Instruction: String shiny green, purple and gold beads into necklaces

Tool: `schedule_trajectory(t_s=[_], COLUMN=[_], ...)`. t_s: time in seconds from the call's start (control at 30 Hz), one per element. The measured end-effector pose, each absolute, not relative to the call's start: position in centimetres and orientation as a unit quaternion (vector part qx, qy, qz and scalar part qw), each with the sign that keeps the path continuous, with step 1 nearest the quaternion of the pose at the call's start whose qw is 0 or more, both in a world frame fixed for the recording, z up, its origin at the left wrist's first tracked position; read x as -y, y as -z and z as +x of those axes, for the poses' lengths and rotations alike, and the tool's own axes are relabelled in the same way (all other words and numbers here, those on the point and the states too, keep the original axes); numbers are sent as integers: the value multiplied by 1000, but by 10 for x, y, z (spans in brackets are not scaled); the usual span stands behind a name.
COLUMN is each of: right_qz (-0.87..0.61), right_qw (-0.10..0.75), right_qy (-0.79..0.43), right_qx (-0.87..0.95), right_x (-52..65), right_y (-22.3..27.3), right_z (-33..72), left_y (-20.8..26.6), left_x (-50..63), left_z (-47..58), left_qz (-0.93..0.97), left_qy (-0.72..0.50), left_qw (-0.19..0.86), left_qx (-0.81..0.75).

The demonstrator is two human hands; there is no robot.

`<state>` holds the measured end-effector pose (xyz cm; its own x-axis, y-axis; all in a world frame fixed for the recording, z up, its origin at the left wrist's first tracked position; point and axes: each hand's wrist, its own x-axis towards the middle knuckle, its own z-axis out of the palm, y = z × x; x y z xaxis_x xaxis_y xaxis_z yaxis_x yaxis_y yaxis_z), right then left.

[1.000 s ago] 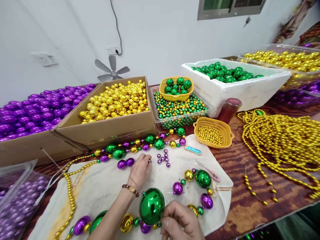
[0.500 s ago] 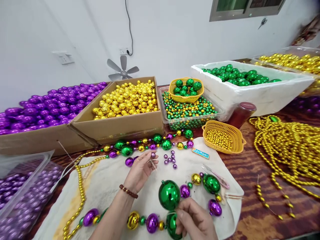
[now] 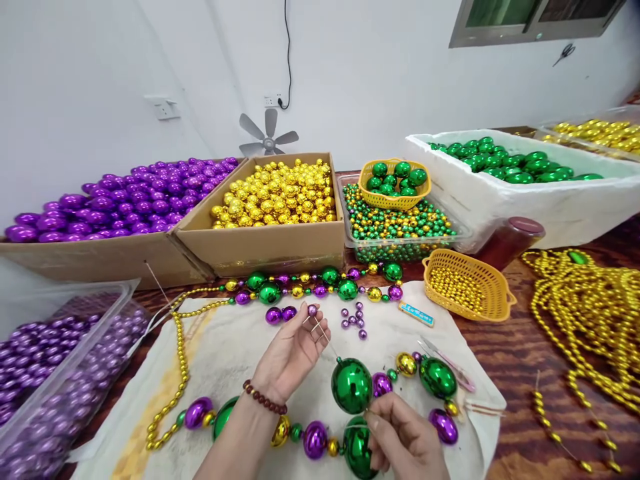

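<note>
My left hand (image 3: 295, 350), palm turned up, pinches a small purple bead (image 3: 312, 310) between thumb and forefinger. Thin pale string (image 3: 325, 337) runs from there across the fingers to a large round green bead (image 3: 351, 385). Below that bead, my right hand (image 3: 403, 433) has thumb and forefinger closed on the string, beside a second large green bead (image 3: 359, 448). Both belong to a strand with purple beads (image 3: 315, 440), gold beads (image 3: 405, 363) and small green ones. Part of the strand passes behind my left forearm.
Loose purple beads (image 3: 353, 320) lie on the white cloth (image 3: 240, 353). Beyond are a finished-looking bead strand (image 3: 320, 289), a blue-labelled knife (image 3: 416, 313), small scissors (image 3: 450, 367) and a yellow basket (image 3: 500, 310). Boxes of purple and gold balls (image 3: 260, 247) line the back.
The whole view has shifted, so things appear farther right. The string between the left hand and the round green bead now shows as a straight line. Both hands keep their pinch.
</note>
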<state>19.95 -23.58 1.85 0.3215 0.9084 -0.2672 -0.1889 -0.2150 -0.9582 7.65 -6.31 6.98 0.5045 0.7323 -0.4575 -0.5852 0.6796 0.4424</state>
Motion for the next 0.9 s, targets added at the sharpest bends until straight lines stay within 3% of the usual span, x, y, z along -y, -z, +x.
schedule_trajectory(t_s=[0.9], right_qz=[-599], right_qw=[575], right_qy=[-493], right_qx=[258], right_x=[239], right_y=[-29], right_z=[198], left_y=[-69], left_x=[69], left_z=[74], left_qz=[123], left_qy=[-393], left_qw=[869], left_qx=[-274])
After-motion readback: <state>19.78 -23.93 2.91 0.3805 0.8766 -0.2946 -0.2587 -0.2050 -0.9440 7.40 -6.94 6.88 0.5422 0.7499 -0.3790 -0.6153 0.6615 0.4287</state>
